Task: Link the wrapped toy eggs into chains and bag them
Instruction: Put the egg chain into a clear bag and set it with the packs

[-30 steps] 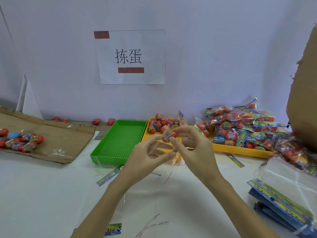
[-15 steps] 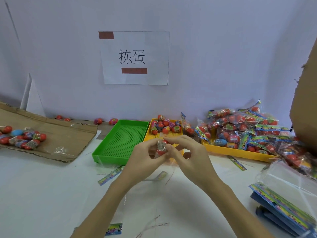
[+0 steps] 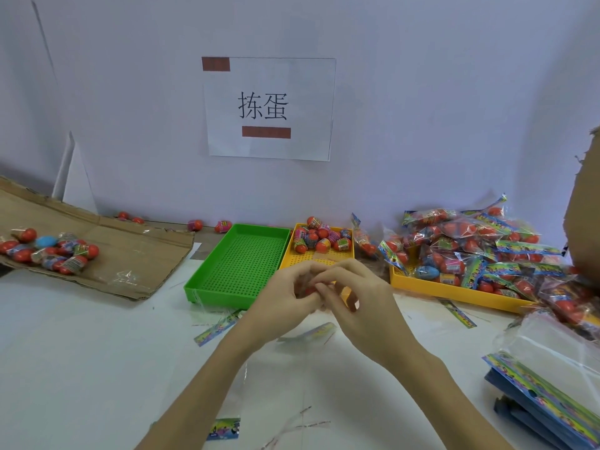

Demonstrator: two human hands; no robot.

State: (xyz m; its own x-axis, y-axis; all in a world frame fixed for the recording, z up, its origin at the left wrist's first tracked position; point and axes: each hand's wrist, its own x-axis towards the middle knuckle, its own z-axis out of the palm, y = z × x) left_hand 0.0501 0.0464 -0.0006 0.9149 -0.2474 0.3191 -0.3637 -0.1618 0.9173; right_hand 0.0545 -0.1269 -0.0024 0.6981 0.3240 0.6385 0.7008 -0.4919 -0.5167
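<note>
Red shows between both hands' curled fingertips, left hand (image 3: 285, 295) and right hand (image 3: 360, 303) pinching one wrapped egg (image 3: 308, 290) above the bench's middle, just before the small yellow tray (image 3: 293, 254); best grip the wrapper ends firmly, not the slippery shell.

Small packing workstation, hand-assembly type. White desk (image 3: 81, 368) against plain wall; printed paper sign (image 3: 269, 108) taped up. Sorting trays: green tray (image 3: 233, 271), yellow tray (image 3: 454, 292) heaped with bagged toy eggs (image 3: 470, 241). Flattened cardboard (image 3: 136, 254), stacked header cards (image 3: 545, 394).
</note>
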